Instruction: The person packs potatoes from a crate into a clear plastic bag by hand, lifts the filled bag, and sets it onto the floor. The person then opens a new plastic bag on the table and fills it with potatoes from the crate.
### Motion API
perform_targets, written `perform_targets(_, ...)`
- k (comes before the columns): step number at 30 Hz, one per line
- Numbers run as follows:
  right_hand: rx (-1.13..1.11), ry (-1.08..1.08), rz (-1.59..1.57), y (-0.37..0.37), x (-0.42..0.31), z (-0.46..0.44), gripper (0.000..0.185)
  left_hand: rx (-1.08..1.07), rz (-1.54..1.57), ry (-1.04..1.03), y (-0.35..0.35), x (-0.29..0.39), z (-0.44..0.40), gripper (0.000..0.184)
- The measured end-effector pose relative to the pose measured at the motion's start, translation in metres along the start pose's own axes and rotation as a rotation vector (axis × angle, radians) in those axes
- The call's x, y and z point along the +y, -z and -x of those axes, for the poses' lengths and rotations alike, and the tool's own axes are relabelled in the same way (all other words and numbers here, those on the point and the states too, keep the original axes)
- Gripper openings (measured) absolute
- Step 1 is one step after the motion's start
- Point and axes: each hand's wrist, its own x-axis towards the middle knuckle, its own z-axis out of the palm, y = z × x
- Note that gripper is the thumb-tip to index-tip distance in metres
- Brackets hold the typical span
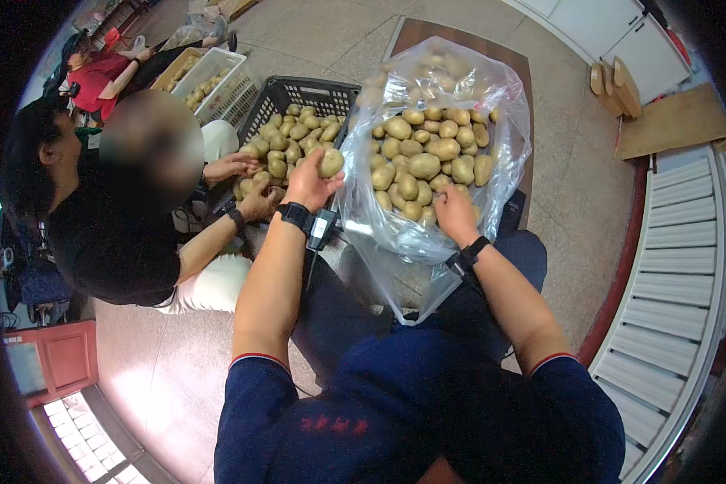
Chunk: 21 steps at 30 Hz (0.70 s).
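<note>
My left hand is closed around a potato, held between the crate and the bag. Inside the clear plastic bag, my right hand is at the near side of the heap, its fingers curled against a potato; part of the grip is hidden. Many potatoes fill the bag, whose mouth is spread wide. Left of it stands a black plastic crate with more potatoes.
A co-worker sits at my left, both hands at the crate's potatoes. Beyond are a white crate with potatoes and another person in red. A brown board lies under the bag; a white radiator stands right.
</note>
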Motion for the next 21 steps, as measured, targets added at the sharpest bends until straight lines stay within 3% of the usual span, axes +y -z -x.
perform_targets(6,-0.015,0.234,0.144,-0.022,0.006,0.018,0.024,0.134,0.084,-0.035,0.020,0.005,-0.012,0.036)
perform_targets(9,-0.111,0.185,0.241,-0.019,-0.002,0.026,0.023,0.177,0.089,-0.072,0.029,0.007,-0.010,0.036)
perform_targets(21,-0.103,0.269,0.313,-0.026,-0.008,0.031,0.041,0.244,0.220,-0.119,0.070,-0.003,-0.044,0.030)
